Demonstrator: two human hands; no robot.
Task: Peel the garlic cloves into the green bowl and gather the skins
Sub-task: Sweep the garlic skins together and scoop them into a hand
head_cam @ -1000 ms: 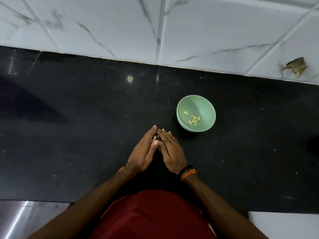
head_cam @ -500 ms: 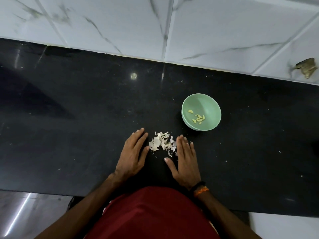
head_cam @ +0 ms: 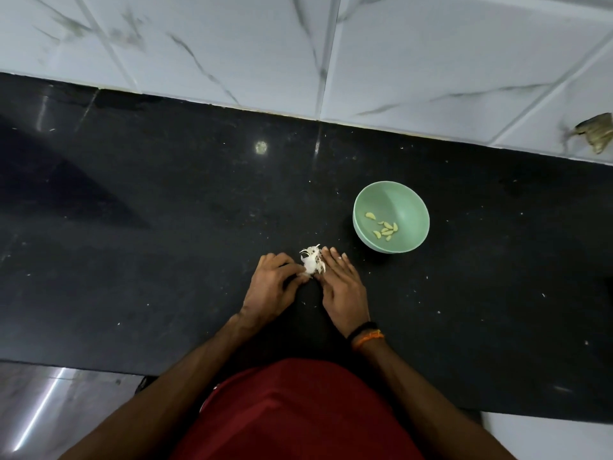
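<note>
White marbled tiles [head_cam: 232,44] are running behind a black counter [head_cam: 132,227] flecked with pale bits. Someone in a red shirt [head_cam: 298,413] is standing at it, both hands down around a small heap of skins [head_cam: 311,263]. His left hand [head_cam: 273,288] is lying with fingers curled, their tips touching the heap — whether they are pinching any of it, I cannot tell. His right hand [head_cam: 343,287], banded at the wrist [head_cam: 366,333], is lying flat with straight fingers, its edge pressing against the heap's other side. Right of the hands, close but apart — a green bowl [head_cam: 408,207] is holding several peeled cloves [head_cam: 384,230].
</note>
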